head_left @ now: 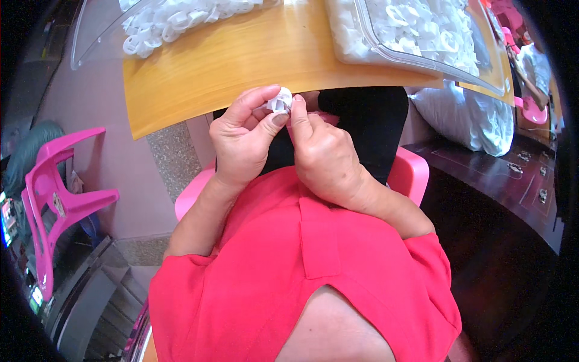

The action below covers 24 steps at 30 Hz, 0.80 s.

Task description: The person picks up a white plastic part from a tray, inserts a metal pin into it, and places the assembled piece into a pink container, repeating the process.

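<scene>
My left hand [244,136] pinches a small white plastic part [280,101] between thumb and forefinger, just off the near edge of the wooden tabletop [271,57]. The part looks ring-like with thin inner pieces. Close against its right side is my right hand [329,154], its forefinger stretched along the part and the other fingers curled in. A bit of pink shows beside those curled fingers; whether it is a held tool or the seat behind, I cannot make out. Both hands are above my lap.
Two clear plastic bins stand on the table: the left bin [77,42] and the right bin [416,61] hold heaps of white parts. A pink stool [72,199] lies tipped at left. At right are a stuffed white sack [467,117] and another person [534,72].
</scene>
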### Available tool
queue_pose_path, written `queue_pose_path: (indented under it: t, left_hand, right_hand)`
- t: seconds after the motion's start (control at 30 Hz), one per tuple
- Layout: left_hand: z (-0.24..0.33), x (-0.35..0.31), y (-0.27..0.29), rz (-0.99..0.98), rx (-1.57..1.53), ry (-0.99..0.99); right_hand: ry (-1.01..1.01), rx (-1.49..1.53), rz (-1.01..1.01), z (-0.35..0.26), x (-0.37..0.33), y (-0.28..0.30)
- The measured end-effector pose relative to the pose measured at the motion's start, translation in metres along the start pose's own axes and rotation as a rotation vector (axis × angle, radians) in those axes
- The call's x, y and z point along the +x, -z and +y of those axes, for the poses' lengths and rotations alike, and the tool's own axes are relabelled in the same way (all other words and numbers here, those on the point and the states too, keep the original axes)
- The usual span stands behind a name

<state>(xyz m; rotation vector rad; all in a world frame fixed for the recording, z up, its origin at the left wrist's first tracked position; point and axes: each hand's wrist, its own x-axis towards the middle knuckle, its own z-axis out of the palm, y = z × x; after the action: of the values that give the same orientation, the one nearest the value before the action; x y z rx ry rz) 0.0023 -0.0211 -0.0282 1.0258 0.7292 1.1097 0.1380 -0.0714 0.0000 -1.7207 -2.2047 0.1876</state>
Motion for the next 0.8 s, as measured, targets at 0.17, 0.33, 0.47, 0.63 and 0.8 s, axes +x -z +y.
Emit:
queue_pose_path:
  t: [0.17, 0.33, 0.47, 0.63, 0.8]
  left_hand:
    - [-0.001, 0.0, -0.001, 0.037, -0.07, 0.011]
    - [-0.003, 0.0, 0.0, 0.015, -0.104, 0.002]
    - [-0.003, 0.0, 0.0, 0.01, -0.099, -0.003]
    - [-0.002, 0.001, -0.002, 0.009, -0.127, 0.004]
    - [-0.001, -0.001, -0.002, 0.007, -0.033, -0.003]
  right_hand:
    - [-0.045, 0.139, -0.013, 0.0, 0.003, 0.004]
    - [-0.126, 0.625, 0.03, 0.008, 0.005, 0.008]
    - [-0.173, 0.706, -0.005, 0.008, 0.004, 0.01]
    - [-0.162, 0.628, 0.002, 0.005, 0.002, 0.002]
    - [-0.083, 0.405, 0.057, 0.004, 0.0, -0.001]
